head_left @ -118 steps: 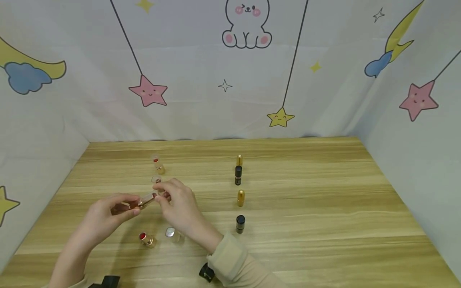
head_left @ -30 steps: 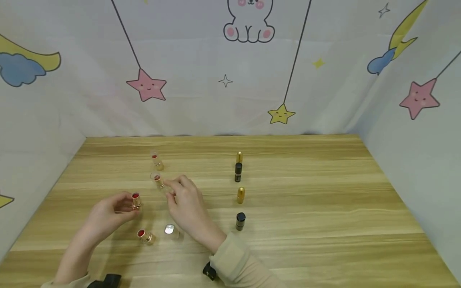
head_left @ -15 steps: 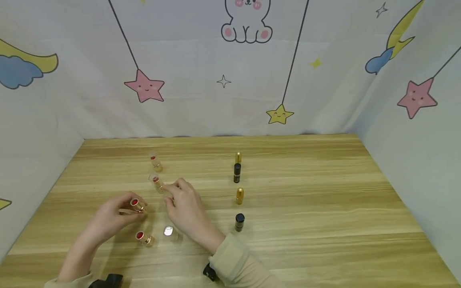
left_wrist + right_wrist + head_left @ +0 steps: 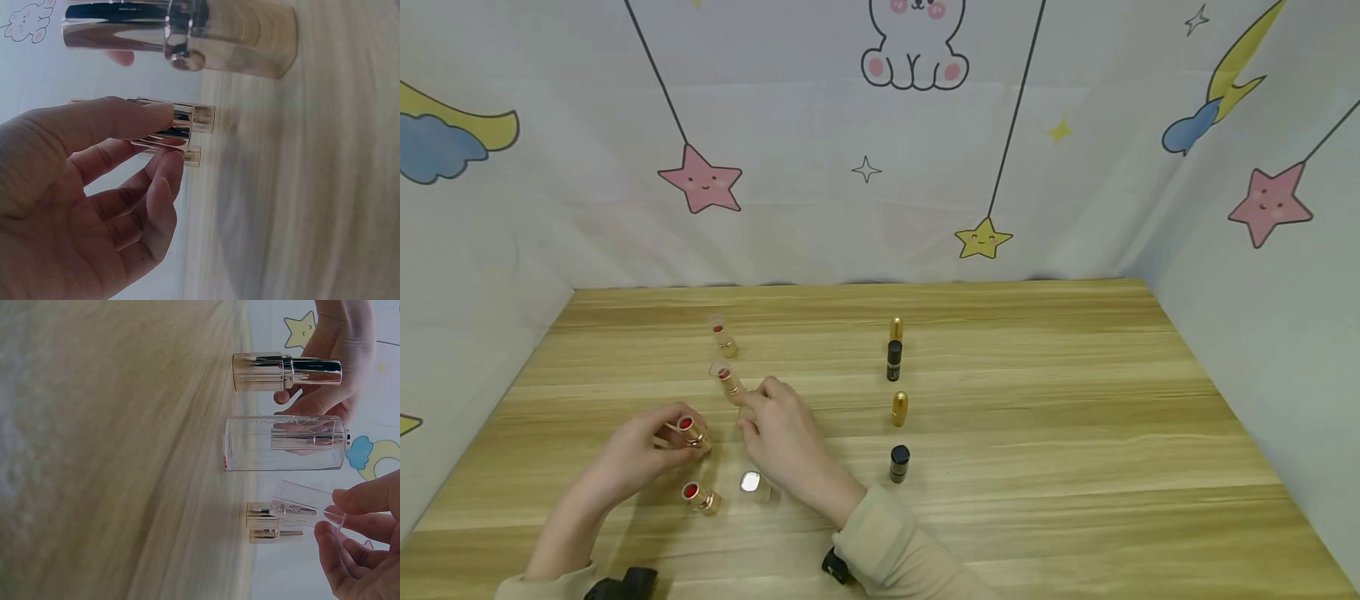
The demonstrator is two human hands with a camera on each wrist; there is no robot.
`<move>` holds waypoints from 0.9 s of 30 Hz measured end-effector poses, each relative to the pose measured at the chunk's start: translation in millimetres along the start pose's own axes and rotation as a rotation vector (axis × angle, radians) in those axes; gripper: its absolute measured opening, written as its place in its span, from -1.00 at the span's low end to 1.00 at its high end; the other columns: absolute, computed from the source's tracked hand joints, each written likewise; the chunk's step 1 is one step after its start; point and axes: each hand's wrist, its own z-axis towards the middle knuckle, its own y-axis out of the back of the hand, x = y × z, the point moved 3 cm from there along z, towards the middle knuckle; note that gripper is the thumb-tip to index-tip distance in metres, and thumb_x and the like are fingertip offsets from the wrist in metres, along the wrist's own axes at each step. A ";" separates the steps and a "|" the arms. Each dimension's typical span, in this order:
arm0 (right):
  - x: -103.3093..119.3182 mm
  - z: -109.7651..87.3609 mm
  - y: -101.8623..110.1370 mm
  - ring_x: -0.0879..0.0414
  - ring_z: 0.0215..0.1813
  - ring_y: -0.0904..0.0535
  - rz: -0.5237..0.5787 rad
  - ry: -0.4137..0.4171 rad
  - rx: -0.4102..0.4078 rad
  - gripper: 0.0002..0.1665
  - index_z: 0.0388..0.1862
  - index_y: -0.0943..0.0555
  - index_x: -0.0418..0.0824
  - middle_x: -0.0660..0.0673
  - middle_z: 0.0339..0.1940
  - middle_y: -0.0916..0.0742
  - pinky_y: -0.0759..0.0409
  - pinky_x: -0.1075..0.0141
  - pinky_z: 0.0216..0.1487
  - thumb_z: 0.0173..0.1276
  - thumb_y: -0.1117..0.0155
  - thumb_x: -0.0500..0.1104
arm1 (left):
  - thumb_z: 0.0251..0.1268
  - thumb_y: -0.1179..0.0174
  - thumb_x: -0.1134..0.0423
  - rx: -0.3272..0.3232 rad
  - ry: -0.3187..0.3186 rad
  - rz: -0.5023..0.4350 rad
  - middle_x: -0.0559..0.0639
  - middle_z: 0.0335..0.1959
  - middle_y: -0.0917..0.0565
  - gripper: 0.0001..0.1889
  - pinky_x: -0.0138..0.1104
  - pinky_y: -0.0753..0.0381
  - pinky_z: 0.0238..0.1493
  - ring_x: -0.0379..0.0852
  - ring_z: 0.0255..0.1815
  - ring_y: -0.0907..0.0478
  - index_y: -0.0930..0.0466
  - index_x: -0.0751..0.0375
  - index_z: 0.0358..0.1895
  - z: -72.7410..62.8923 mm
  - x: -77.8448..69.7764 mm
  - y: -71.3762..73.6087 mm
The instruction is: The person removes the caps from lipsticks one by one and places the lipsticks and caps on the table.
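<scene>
In the head view my left hand [image 4: 643, 454] pinches an uncapped lipstick [image 4: 691, 430], its red tip upward, low over the wooden table. My right hand [image 4: 786, 429] is to its right; in the right wrist view its thumb and fingers pinch a clear lipstick cap [image 4: 303, 503], tilted. Nearer me stands a second uncapped lipstick [image 4: 700, 497], large at the top of the left wrist view. Beside that one a clear cap [image 4: 284, 447] stands by itself. Beyond my hands are two lipsticks with clear caps on, one farther [image 4: 726, 340] and one nearer [image 4: 728, 383].
To the right, a line of upright tubes runs away from me: a black tube [image 4: 899, 463], a gold one [image 4: 899, 408], a second black one [image 4: 894, 360] and a gold one [image 4: 897, 328] behind it. A white printed curtain [image 4: 820, 225] encloses the table's back and sides.
The clear cap has come off the lipstick between my hands and stays with my right hand. My left hand has turned the lipstick upright and moved it slightly right and toward me.
</scene>
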 end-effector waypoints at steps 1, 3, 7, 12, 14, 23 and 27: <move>0.2 0.3 -0.4 0.32 -0.32 -0.43 -0.009 0.002 0.008 -0.66 0.06 -0.66 -0.08 0.05 -0.27 -0.62 -0.31 0.61 -0.37 0.29 -0.30 -0.16 | 0.08 -0.38 0.26 0.001 -0.004 0.000 -0.03 -0.34 -0.68 -0.79 -0.35 -0.46 -0.40 -0.35 -0.34 -0.52 -0.60 0.06 -0.21 0.3 0.2 -0.2; 0.6 1.4 -1.3 0.32 -0.31 -0.43 -0.027 0.006 0.021 -0.66 0.06 -0.67 -0.08 0.06 -0.28 -0.62 -0.31 0.61 -0.37 0.29 -0.30 -0.16 | 0.08 -0.37 0.27 0.003 -0.014 0.004 -0.04 -0.36 -0.68 -0.79 -0.37 -0.46 -0.39 -0.34 -0.34 -0.52 -0.60 0.05 -0.21 1.0 0.5 -0.4; 1.6 3.3 -2.4 0.31 -0.29 -0.47 -0.060 0.010 0.036 -0.67 0.04 -0.68 -0.06 0.07 -0.27 -0.63 -0.34 0.59 -0.36 0.28 -0.30 -0.15 | 0.07 -0.36 0.31 0.006 -0.038 0.014 -0.05 -0.38 -0.67 -0.79 -0.38 -0.45 -0.38 -0.33 -0.35 -0.52 -0.59 0.06 -0.21 2.7 0.7 -0.9; 2.7 4.0 -4.8 0.31 -0.28 -0.48 -0.093 0.009 0.052 -0.68 0.02 -0.68 -0.04 0.08 -0.26 -0.63 -0.37 0.59 -0.34 0.28 -0.30 -0.14 | 0.06 -0.35 0.35 0.014 -0.043 0.008 -0.05 -0.38 -0.67 -0.79 -0.39 -0.46 -0.37 -0.33 -0.35 -0.53 -0.59 0.08 -0.22 3.7 1.2 -1.9; 2.7 4.1 -5.8 0.31 -0.28 -0.48 -0.105 0.010 0.055 -0.68 0.03 -0.68 -0.03 0.08 -0.26 -0.63 -0.37 0.59 -0.34 0.27 -0.31 -0.13 | 0.06 -0.34 0.36 0.014 -0.043 0.004 -0.04 -0.37 -0.67 -0.79 -0.40 -0.46 -0.38 -0.34 -0.36 -0.52 -0.59 0.08 -0.23 3.9 1.6 -2.4; 1.9 4.1 -9.0 0.31 -0.30 -0.48 -0.133 0.012 0.067 -0.68 0.00 -0.69 -0.02 0.08 -0.28 -0.62 -0.37 0.58 -0.36 0.24 -0.34 -0.11 | 0.03 -0.37 0.36 0.021 -0.032 0.002 -0.04 -0.40 -0.66 -0.77 -0.41 -0.45 -0.39 -0.36 -0.38 -0.51 -0.59 0.09 -0.22 4.2 4.8 -4.6; 1.4 4.3 -11.3 0.31 -0.30 -0.47 -0.148 0.010 0.084 -0.69 -0.01 -0.69 -0.02 0.09 -0.28 -0.61 -0.38 0.57 -0.36 0.25 -0.34 -0.10 | 0.02 -0.38 0.36 0.023 -0.028 0.001 -0.06 -0.40 -0.65 -0.76 -0.42 -0.44 -0.39 -0.35 -0.39 -0.50 -0.59 0.10 -0.23 4.4 6.4 -5.9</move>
